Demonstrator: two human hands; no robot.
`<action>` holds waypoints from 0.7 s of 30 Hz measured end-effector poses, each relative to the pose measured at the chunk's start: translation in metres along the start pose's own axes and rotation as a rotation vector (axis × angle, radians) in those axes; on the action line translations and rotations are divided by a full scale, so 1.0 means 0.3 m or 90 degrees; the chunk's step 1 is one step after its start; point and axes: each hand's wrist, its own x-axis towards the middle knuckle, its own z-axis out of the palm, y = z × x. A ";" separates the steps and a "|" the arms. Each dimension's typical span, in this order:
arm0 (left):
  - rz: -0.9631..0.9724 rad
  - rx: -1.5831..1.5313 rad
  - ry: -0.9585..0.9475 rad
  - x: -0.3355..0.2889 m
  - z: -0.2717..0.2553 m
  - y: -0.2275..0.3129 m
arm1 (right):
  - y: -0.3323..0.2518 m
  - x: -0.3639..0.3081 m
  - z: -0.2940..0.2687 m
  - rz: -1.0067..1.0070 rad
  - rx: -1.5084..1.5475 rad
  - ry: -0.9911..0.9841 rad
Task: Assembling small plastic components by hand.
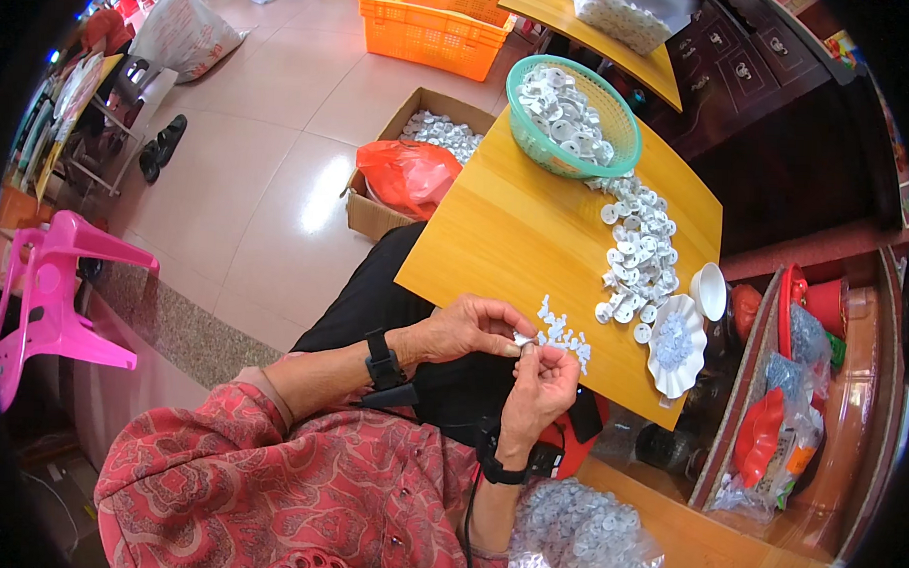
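My left hand (476, 328) pinches a small white plastic part (522, 339) at the near edge of the wooden table. Close against it, my right hand (545, 379) has its thumb and fingertips pressed together at the same part; anything tiny between them is too small to make out. Just beyond my fingers lies a loose group of small white pieces (565, 338). Farther right, a trail of round white plastic parts (638, 252) runs down from a green basket (624, 125) heaped with similar ones. A white scalloped dish (687, 377) holds small pale translucent pieces.
A small white bowl (710, 291) touches the dish's far side. Left of the table (497, 220) stand a cardboard box (372, 217) with a red plastic bag (406, 172) and an orange crate (433, 45). A clear bag of parts (586, 534) lies by my right forearm. A pink stool (59, 290) is at left.
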 end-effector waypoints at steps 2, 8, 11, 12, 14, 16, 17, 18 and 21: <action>-0.007 0.033 -0.002 0.003 0.002 0.000 | 0.013 0.001 -0.002 -0.010 0.004 0.005; -0.033 -0.104 0.013 -0.003 0.004 0.007 | -0.011 0.007 0.000 0.007 0.076 -0.013; -0.040 -0.163 0.011 -0.006 0.002 0.001 | -0.027 0.010 -0.004 0.024 0.101 -0.027; -0.040 -0.163 0.011 -0.006 0.004 0.002 | -0.029 0.010 -0.005 0.027 0.111 -0.033; -0.044 -0.185 0.021 -0.006 0.009 0.006 | -0.030 0.007 0.002 0.029 0.116 -0.032; -0.046 -0.184 0.027 -0.010 0.008 0.011 | -0.033 0.004 0.007 0.031 0.121 -0.033; -0.049 -0.182 0.032 -0.011 0.007 0.013 | -0.036 0.004 0.008 0.033 0.112 -0.033; -0.049 -0.182 0.032 -0.011 0.006 0.012 | -0.037 0.004 0.009 0.034 0.104 -0.033; -0.040 -0.145 0.024 -0.009 0.004 0.002 | -0.018 0.007 0.005 0.018 0.108 -0.031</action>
